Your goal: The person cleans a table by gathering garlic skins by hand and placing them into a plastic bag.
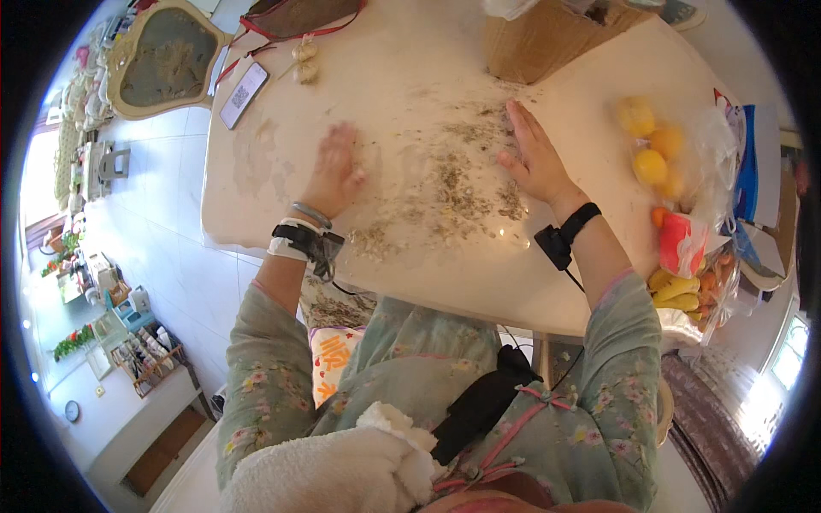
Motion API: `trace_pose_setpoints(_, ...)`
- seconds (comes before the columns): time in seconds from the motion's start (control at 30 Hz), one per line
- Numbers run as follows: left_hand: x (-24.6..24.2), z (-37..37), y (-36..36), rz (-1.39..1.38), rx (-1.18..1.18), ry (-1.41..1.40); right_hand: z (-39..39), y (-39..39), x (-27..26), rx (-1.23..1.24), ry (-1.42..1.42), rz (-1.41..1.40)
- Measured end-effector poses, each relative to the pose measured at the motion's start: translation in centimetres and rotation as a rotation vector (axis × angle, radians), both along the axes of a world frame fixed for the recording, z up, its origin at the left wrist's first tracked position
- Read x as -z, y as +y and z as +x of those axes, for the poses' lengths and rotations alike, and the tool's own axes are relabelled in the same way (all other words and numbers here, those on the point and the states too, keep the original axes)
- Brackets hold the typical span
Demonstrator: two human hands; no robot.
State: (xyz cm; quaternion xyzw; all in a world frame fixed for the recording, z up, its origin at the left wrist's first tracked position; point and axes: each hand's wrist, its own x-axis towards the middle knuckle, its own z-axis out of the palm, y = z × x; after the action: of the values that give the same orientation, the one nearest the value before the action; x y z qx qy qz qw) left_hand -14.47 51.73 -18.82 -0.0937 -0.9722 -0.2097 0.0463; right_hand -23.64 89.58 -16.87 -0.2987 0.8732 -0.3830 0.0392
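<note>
My left hand (335, 165) is blurred, held flat at the left side of a patch of brownish crumbs and soil-like debris (452, 183). On the patch's right side, my right hand (537, 157) stands on its edge, palm turned inward and thumb apart from the fingers. Neither hand holds anything. The debris is scattered over a pale tabletop (282, 211), with a lighter clump (369, 240) of it nearer to me. Straps with small black devices sit on both wrists.
A cardboard box (551, 42) stands at the far side. Garlic bulbs (305, 61), a phone (244, 96) and a red-edged bag (301, 16) lie far left. To the right are yellow fruits (649, 167) in a clear bag, a red-and-white packet (684, 243) and bananas (677, 295).
</note>
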Motion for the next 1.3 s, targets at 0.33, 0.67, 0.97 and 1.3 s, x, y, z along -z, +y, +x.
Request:
trace_pose_setpoints(0.33, 0.0, -0.6, -2.1, -0.112, -0.533, -0.186, -3.8, -2.9, 0.5, 0.06, 0.094, 0.008)
trace_pose_setpoints(0.67, -1.7, -8.7, 8.6, 0.049, -0.041, -0.084, -5.1, -4.5, 0.9, -0.029, 0.07, -0.024)
trace_pose_setpoints(0.97, -8.8, 2.0, 4.9, 0.07, 0.396, -0.257, 4.6, 0.2, -3.7, -0.231, -0.07, -0.213)
trace_pose_setpoints(1.3, -4.9, 11.1, 5.3, -0.205, -0.016, -0.315, 7.9, -3.6, 0.1, 0.168, 0.144, 0.068)
